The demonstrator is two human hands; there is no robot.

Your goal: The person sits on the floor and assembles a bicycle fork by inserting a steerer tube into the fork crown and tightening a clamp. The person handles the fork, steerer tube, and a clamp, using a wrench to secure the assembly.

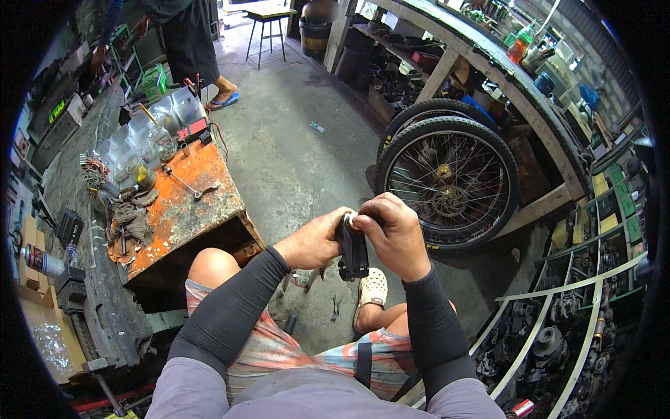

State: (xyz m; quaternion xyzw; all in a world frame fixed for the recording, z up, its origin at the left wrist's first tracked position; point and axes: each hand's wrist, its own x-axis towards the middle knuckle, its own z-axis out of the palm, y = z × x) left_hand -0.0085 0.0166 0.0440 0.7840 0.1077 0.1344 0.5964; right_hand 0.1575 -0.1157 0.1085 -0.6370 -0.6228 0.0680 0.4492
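In front of my body, both hands are on a black elongated part [354, 253], its wider, notched end hanging downward. My left hand [312, 241] wraps the part's upper left side with closed fingers. From the other side, the thumb and bent fingers of my right hand [396, 234] pinch at the top, where a small pale, shiny bit shows between the hands. What exactly the right fingertips hold there is partly hidden. I cannot make out the part's kind. Below it on the floor lies a small dark tool [336, 309], close to my cream clog [373, 288].
To the left stands a worn orange bench [188, 209] bearing a wrench [185, 183], rags [131, 218] and clear plastic bins [164, 115]. Two bicycle wheels [447, 188] lean against a long workbench on the right. Divided part trays [558, 307] fill the lower right. Another person [192, 45] stands at the upper left.
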